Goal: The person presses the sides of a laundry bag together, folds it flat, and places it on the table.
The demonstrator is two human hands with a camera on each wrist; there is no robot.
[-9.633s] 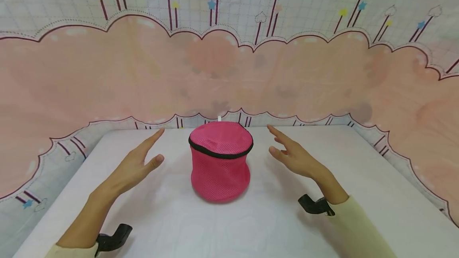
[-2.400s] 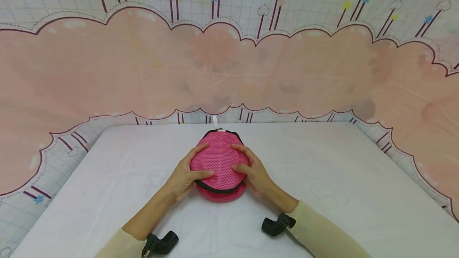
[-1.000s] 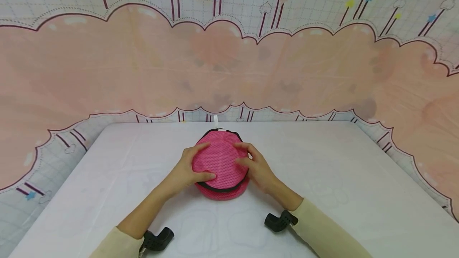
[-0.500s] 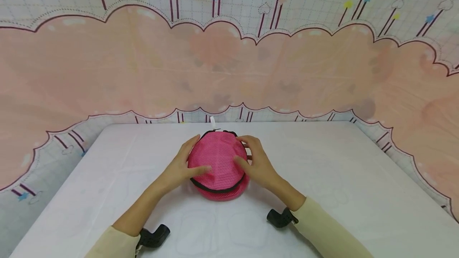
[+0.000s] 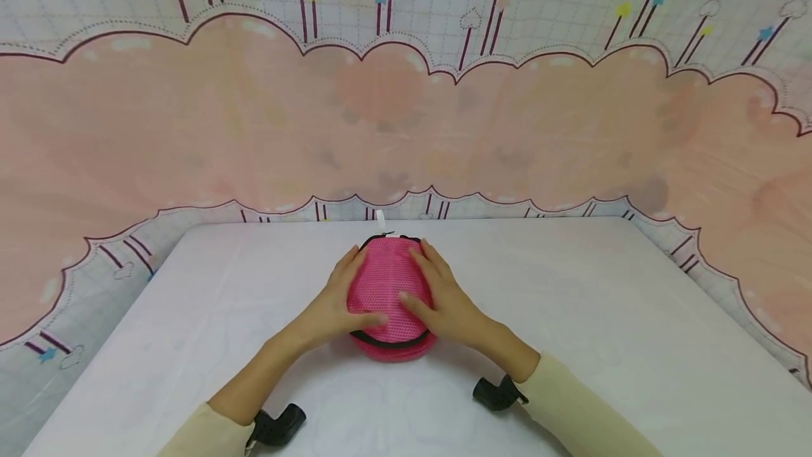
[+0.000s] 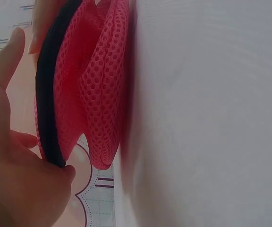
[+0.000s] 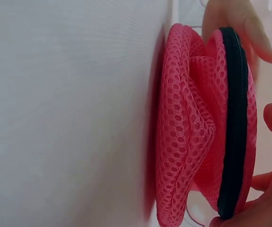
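A pink mesh laundry bag (image 5: 390,281) with a black zip rim sits squashed low on the white table, its round lid facing up. My left hand (image 5: 330,309) holds its left side, thumb stretched over the lid. On the right side my right hand (image 5: 453,302) holds the bag, with thumb and fingers spread over the lid. In the left wrist view a fingertip of the left hand (image 6: 27,184) hooks the zip rim (image 6: 46,90). The right wrist view shows the right hand (image 7: 263,198) at the rim's near end, and the mesh side wall (image 7: 178,132) folded inward.
A white sheet covers the table (image 5: 571,302). Behind it hangs a printed cloth (image 5: 254,125) with peach clouds and candle-like shapes. A small white tag (image 5: 380,218) sticks up at the bag's back. Black wrist cameras (image 5: 275,425) hang below both wrists.
The bag stood tall with hands apart at first; now it is flattened between both hands. Over the last second both hands have shifted on the lid, and the right fingers have spread further across it.
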